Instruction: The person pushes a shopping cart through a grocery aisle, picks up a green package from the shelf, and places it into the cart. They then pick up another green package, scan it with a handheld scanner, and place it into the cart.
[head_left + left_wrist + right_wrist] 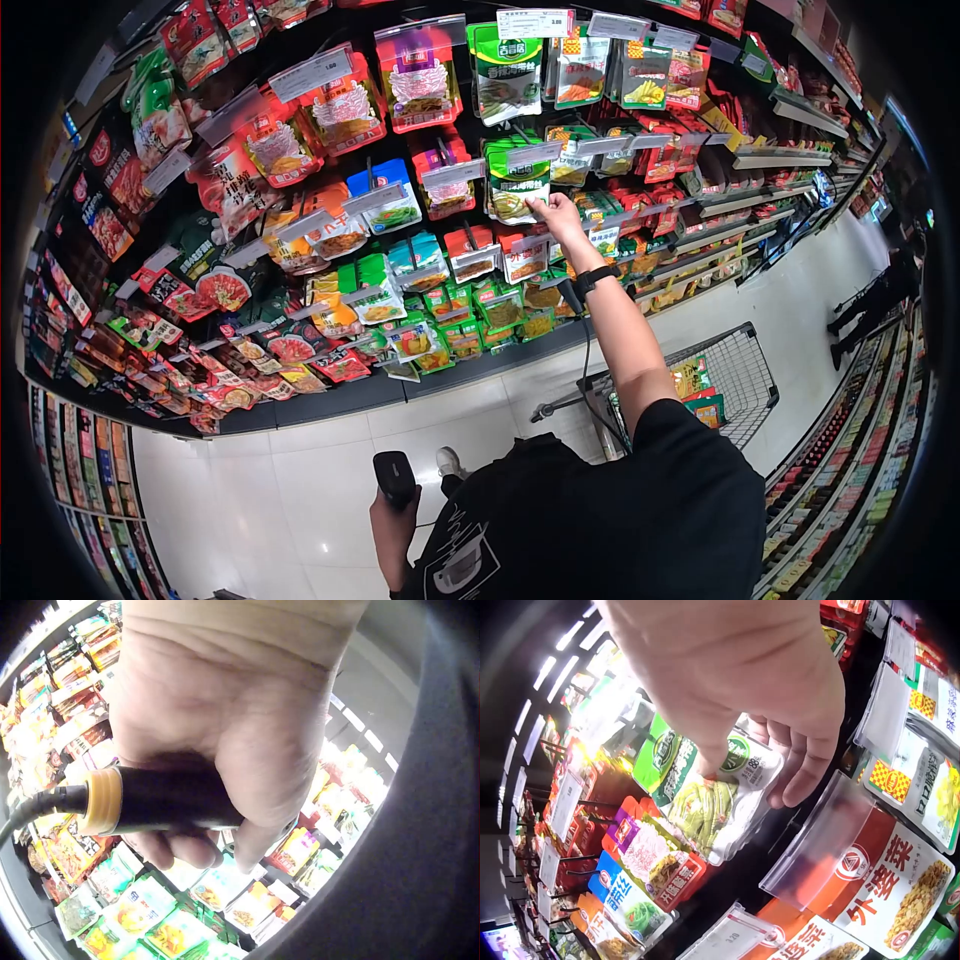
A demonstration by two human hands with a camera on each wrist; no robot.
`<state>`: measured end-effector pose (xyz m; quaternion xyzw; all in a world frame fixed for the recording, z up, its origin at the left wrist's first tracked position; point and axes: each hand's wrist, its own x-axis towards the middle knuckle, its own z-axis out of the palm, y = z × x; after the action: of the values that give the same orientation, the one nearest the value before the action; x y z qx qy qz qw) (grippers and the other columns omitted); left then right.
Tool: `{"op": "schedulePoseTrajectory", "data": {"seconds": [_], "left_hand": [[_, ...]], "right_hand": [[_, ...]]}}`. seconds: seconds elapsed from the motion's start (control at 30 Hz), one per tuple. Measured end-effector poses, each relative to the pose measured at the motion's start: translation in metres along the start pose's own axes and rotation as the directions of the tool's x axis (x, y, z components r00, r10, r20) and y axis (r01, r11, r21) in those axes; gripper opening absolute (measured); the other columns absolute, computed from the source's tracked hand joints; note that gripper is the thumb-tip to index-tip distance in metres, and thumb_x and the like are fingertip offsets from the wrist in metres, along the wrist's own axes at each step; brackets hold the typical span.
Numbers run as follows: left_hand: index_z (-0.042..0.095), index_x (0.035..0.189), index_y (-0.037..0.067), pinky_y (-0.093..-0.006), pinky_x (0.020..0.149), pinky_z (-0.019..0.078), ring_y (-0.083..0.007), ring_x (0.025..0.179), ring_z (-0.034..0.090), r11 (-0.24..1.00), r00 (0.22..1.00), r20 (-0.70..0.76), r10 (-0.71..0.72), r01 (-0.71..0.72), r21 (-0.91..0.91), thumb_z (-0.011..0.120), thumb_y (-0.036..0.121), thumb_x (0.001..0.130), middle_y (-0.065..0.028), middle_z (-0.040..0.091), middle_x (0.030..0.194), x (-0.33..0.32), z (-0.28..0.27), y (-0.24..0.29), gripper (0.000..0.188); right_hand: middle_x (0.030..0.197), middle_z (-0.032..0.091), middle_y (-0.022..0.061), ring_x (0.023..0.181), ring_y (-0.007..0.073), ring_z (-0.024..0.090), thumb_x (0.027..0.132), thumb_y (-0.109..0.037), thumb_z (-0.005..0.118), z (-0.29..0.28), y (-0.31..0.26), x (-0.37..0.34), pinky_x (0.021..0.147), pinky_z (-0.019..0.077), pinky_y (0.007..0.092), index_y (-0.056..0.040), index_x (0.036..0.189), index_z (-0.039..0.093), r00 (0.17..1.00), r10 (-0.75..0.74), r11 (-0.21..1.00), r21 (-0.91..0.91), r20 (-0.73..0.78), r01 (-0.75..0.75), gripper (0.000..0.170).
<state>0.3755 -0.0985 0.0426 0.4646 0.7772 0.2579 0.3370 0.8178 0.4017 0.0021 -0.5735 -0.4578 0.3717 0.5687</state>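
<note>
In the head view my right hand (557,218) reaches up to a hanging rack and pinches the lower corner of a green-and-white food pouch (515,170). The right wrist view has the thumb of this hand (742,675) on the front of the pouch (701,806), over a picture of green strips, with the other fingers curled at its far edge. Low by my body, my left hand (393,525) grips a black handheld device (394,478). Its cylindrical body (169,799) carries a yellow ring (103,801) and a cable (37,806) at one end.
Price tags (312,73) on hooks jut out before the pouches. Red pouches (889,881) hang close below my right hand. Behind my right arm stands a wire shopping cart (745,375) with several packets (692,378) in it. A person (880,300) is in the aisle at right.
</note>
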Motion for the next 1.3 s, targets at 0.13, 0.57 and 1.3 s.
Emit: {"op": "schedulePoseTrajectory", "data": {"seconds": [0.13,0.57,1.3], "left_hand": [[0.071,0.123,-0.003,-0.0410,0.085,0.0603,-0.0338,0.098,0.082,1.000,0.999,0.022,-0.023,0.023,-0.011,0.088,0.024,0.092,-0.0225,0.081,0.103,0.006,0.003,-0.008,0.044],[0.071,0.123,-0.003,-0.0428,0.086,0.0609,-0.0365,0.100,0.081,1.000,0.999,0.039,-0.011,0.011,0.006,0.087,0.024,0.092,-0.0235,0.081,0.104,0.007,-0.002,-0.014,0.044],[0.071,0.124,-0.002,-0.0429,0.086,0.0603,-0.0373,0.101,0.081,0.999,0.998,0.046,0.035,-0.035,0.009,0.087,0.026,0.092,-0.0235,0.081,0.104,0.020,-0.014,-0.016,0.045]], "right_hand": [[0.089,0.070,-0.0024,0.078,0.0069,0.062,0.098,-0.037,0.086,-0.007,-0.001,-0.004,0.070,0.0500,0.0271,-0.0071,0.099,0.069,1.000,0.011,0.998,-0.065,0.000,-0.011,0.034],[0.079,0.066,-0.0029,0.070,0.0073,0.057,0.092,-0.040,0.091,-0.009,0.003,-0.009,0.061,0.0478,0.0299,-0.0058,0.090,0.068,0.999,0.026,1.000,-0.008,-0.019,-0.026,0.041],[0.084,0.068,-0.0033,0.072,0.0073,0.062,0.100,-0.037,0.084,-0.003,-0.013,-0.029,0.062,0.0493,0.0287,-0.0077,0.097,0.068,0.999,0.044,0.999,0.015,0.007,-0.044,0.033]]}}
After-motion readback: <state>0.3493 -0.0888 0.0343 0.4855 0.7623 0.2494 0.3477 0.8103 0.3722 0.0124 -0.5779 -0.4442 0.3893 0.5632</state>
